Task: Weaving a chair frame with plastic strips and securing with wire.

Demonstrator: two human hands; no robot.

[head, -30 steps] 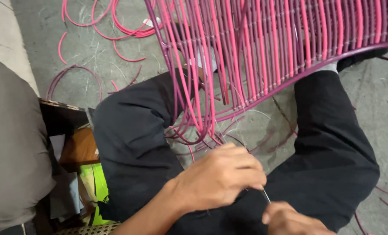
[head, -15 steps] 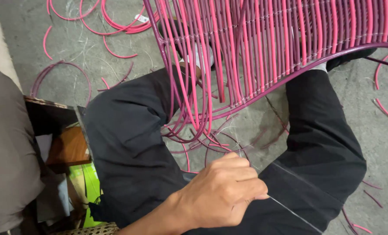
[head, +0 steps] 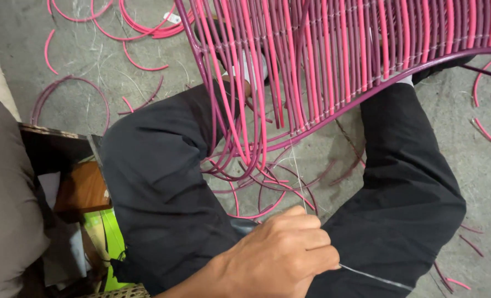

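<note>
A thin pale thread (head: 375,277) is pinched in the closed left hand (head: 281,255), just below the curved frame woven with pink and purple plastic cords (head: 333,60). The right hand is not seen. Most cords are already bound with thread near the frame's upper part; loose cord ends (head: 256,182) at its lower edge are judged still untied.

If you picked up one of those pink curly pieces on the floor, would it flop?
Probably not much: the cut pink cane offcuts hold their curved arcs lying loose on the grey concrete floor. They look thin, so likely light and springy.
</note>
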